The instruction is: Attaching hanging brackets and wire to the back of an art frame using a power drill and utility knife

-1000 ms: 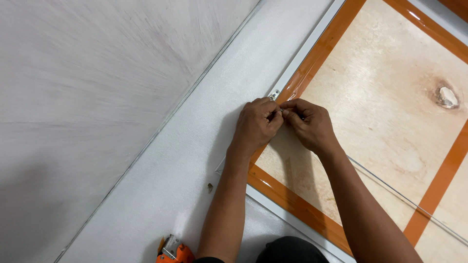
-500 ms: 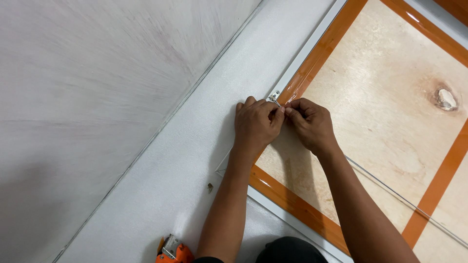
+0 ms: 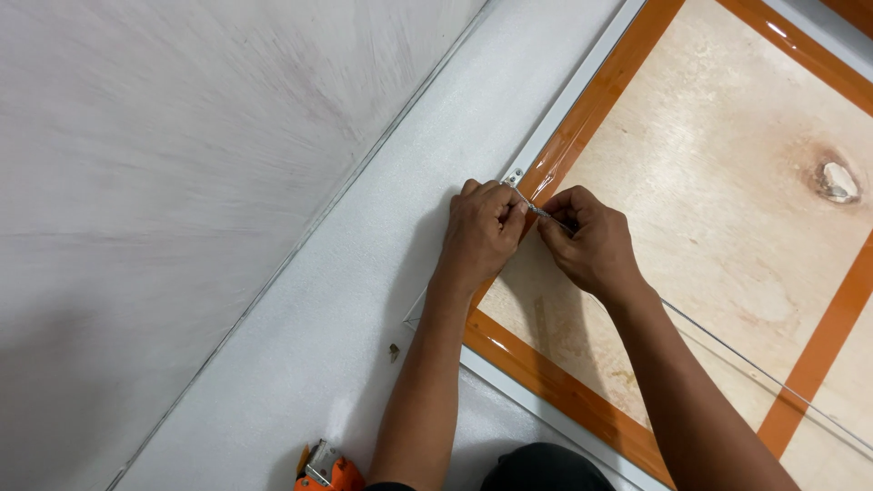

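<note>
Since the earlier frames: both hands have stayed at the same spot on the frame edge; the right hand has drawn slightly away from the left, exposing a short stretch of wire between them.

One thin metal wire [image 3: 538,211], twisted, runs from one small metal bracket [image 3: 513,175] on the white frame [image 3: 582,86] down to the right. It lies over the orange tape border [image 3: 596,109], just beside the frame's left rail.

Left hand [image 3: 480,229]: grip closed, fingertips pinching the wire near the bracket. Right hand [image 3: 589,241]: grip closed, thumb and forefinger pinching the wire's other end. The hands are nearly touching.

One plywood backing board [image 3: 718,191] fills the frame, with one dark knot [image 3: 837,180] at upper right. Orange tape: a border along the edges and one strip [image 3: 818,355] crossing at lower right. One long wire line [image 3: 764,364] runs off past the right forearm.

The frame rests on one white foam sheet [image 3: 364,300] over the pale table [image 3: 155,182]. One small dark piece of hardware [image 3: 394,350] lies on the foam near the left forearm. One orange tool [image 3: 327,468] at the bottom edge, partly cut off.
</note>
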